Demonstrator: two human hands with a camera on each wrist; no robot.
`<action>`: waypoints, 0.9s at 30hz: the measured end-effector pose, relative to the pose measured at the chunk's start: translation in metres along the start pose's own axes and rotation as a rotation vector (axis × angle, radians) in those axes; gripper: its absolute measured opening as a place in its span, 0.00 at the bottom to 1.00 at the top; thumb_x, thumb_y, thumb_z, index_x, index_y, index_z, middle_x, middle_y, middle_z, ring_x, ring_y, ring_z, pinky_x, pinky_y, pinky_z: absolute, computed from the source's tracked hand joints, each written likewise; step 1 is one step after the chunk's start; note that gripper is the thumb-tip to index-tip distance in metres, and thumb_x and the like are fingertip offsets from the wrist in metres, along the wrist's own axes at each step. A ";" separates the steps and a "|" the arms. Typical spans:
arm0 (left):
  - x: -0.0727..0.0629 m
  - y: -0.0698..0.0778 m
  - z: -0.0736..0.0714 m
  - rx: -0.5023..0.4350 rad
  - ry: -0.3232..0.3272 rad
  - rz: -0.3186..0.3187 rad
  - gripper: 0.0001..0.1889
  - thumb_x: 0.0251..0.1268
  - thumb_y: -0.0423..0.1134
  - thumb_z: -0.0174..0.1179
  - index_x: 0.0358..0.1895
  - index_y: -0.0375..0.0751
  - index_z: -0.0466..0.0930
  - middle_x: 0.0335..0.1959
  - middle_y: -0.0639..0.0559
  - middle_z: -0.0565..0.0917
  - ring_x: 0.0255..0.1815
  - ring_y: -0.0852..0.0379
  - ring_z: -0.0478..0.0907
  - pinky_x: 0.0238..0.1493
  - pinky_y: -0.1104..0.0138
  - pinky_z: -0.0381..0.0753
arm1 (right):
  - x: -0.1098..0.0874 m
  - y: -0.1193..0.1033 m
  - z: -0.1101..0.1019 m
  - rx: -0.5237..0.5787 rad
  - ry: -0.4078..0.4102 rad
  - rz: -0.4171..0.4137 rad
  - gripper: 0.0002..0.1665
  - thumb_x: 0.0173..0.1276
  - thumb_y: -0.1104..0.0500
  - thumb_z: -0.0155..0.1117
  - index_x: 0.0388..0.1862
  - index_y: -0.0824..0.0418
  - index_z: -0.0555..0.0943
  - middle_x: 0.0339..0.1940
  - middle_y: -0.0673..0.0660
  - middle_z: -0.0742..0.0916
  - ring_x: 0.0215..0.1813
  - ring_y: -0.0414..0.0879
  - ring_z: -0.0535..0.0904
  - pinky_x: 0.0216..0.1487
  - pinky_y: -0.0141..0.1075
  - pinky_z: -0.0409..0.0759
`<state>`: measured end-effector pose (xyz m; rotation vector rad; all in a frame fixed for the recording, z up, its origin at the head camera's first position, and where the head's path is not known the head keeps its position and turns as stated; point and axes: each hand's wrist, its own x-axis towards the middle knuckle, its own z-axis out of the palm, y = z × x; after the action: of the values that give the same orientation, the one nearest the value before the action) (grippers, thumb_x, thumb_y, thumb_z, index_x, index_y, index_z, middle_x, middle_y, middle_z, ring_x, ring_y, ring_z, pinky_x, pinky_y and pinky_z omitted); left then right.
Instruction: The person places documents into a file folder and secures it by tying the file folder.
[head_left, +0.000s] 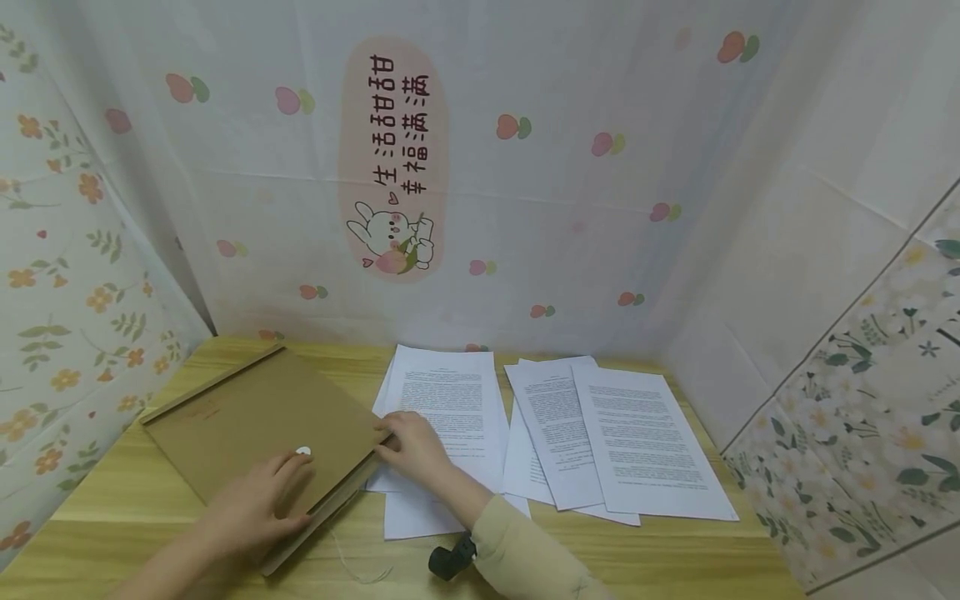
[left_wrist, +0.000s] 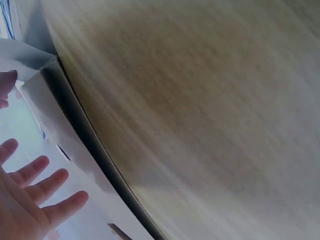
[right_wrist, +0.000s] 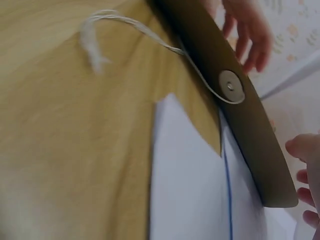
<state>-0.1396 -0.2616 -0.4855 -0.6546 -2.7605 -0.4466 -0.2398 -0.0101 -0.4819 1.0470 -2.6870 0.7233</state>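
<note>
A brown kraft document envelope (head_left: 277, 408) lies at a slant on the left of the table, with a white button and a pale string (head_left: 352, 562). My left hand (head_left: 258, 504) lies over its near edge, the thumb along the edge; its fingers (left_wrist: 47, 185) look spread and fairly straight in the left wrist view. At the right corner my right hand (head_left: 412, 446) pinches the envelope between fingers and thumb. The right wrist view shows the long flap (right_wrist: 250, 115), its round button (right_wrist: 231, 86) and the string (right_wrist: 140, 30) trailing onto the table.
Printed sheets (head_left: 442, 392) lie beside the envelope, partly behind my right forearm. More printed sheets (head_left: 645, 442) overlap at the right of the table. A black device (head_left: 452, 558) sits at my right wrist. Patterned cloth (head_left: 562, 208) hangs behind and at both sides.
</note>
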 end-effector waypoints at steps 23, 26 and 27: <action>0.006 0.028 0.008 0.371 0.095 0.247 0.15 0.35 0.20 0.70 0.34 0.27 0.81 0.49 0.34 0.79 0.34 0.43 0.80 0.18 0.62 0.80 | -0.019 -0.015 0.011 -0.114 -0.040 -0.014 0.13 0.62 0.57 0.67 0.45 0.56 0.85 0.44 0.48 0.85 0.50 0.40 0.78 0.53 0.28 0.74; 0.005 0.032 0.008 0.425 0.117 0.212 0.18 0.37 0.20 0.66 0.39 0.25 0.82 0.48 0.33 0.79 0.37 0.42 0.79 0.19 0.62 0.81 | -0.020 -0.017 0.014 -0.121 -0.035 0.008 0.15 0.61 0.57 0.68 0.47 0.58 0.85 0.46 0.50 0.84 0.51 0.42 0.78 0.53 0.29 0.75; 0.004 0.032 0.009 0.434 0.135 0.210 0.18 0.38 0.20 0.65 0.40 0.24 0.82 0.48 0.33 0.79 0.38 0.42 0.79 0.18 0.62 0.80 | -0.020 -0.017 0.015 -0.122 -0.033 0.012 0.16 0.60 0.57 0.68 0.48 0.59 0.85 0.46 0.51 0.84 0.51 0.42 0.78 0.53 0.29 0.75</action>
<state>-0.1300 -0.2299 -0.4848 -0.7558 -2.5038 0.1468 -0.2136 -0.0168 -0.4948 1.0231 -2.7283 0.5406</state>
